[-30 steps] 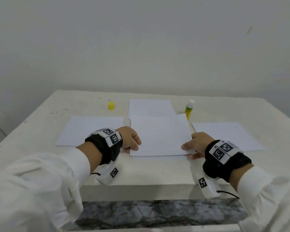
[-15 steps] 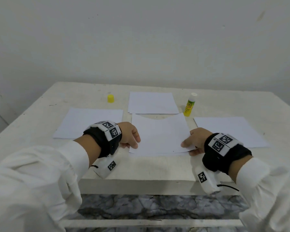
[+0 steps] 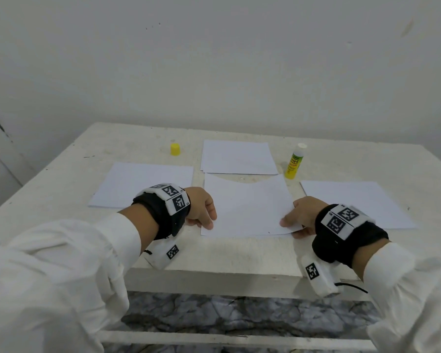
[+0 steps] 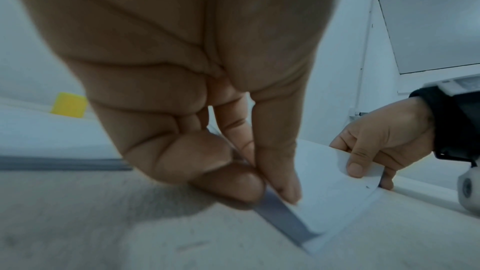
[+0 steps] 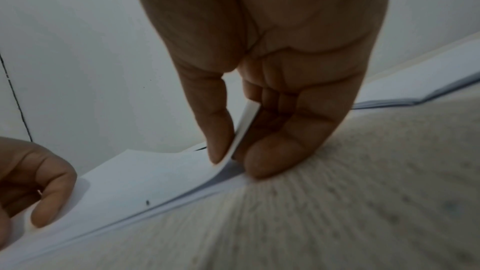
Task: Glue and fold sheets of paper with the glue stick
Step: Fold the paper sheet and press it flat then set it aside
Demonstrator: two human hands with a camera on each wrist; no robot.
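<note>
White wall behind, and a pale, rough worktop; on it, near the front edge, lies the middle sheet — thin, smooth, bendy. Left hand pinches its near left corner; right hand pinches the near right corner, which curls up. If one hand pulls harder, the fold could go crooked; the open glue stick stands behind it, its yellow cap well apart.
</note>
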